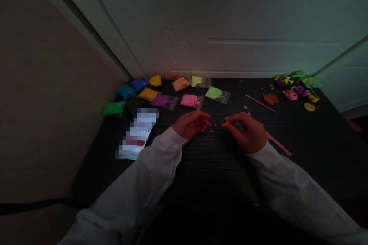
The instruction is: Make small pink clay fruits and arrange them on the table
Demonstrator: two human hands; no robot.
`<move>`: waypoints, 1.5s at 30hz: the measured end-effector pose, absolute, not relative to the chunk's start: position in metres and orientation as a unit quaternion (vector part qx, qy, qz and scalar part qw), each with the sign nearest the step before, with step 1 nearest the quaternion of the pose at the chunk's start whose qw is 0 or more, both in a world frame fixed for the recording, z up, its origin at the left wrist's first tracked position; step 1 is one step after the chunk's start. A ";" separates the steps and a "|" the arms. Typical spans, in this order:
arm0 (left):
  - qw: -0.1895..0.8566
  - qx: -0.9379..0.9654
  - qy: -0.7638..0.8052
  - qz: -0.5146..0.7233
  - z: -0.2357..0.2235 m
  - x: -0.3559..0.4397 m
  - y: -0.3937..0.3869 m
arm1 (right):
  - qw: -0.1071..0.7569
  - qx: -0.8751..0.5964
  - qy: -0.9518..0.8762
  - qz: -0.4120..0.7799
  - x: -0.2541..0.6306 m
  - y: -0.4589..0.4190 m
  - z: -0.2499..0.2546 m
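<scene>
Pink clay bit sits pinched in the right hand's grip; left hand curls, grip unclear. Bags hold coloured clay.

A tiny pink clay piece sits pinched at the fingertips of the right hand, held just above the dark tabletop. A few pink crumbs lie on the tabletop between it and the left hand, close beside the left fingers.
</scene>
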State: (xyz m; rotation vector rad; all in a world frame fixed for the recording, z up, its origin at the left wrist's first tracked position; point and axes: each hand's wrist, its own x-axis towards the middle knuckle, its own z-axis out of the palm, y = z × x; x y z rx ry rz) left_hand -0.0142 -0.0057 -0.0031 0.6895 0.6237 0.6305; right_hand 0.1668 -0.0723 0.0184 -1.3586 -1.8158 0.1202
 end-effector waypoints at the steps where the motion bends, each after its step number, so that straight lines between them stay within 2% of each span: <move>1: 0.847 0.327 0.294 0.299 -0.003 -0.014 -0.006 | 0.426 -0.540 -0.724 0.047 0.167 -0.072 0.019; 6: 0.844 0.323 0.301 0.306 0.000 -0.015 -0.005 | 0.408 -0.505 -0.759 0.052 0.167 -0.072 0.022; 17: 0.845 0.303 0.286 0.335 0.002 -0.019 -0.002 | 0.290 -0.454 -0.836 0.108 0.167 -0.074 0.007; 26: 0.847 0.302 0.283 0.334 0.001 -0.017 -0.001 | 0.133 -0.429 -0.892 0.049 0.174 -0.083 -0.011; 34: 0.847 0.312 0.275 0.332 0.000 -0.016 0.000 | 0.106 -0.460 -0.880 0.056 0.183 -0.098 -0.005; 41: 0.847 0.320 0.273 0.327 0.001 -0.016 0.001 | 0.033 -0.498 -0.867 -0.016 0.175 -0.110 0.005; 45: 0.843 0.325 0.272 0.332 0.001 -0.016 0.000 | 0.050 -0.511 -0.858 -0.029 0.176 -0.110 0.003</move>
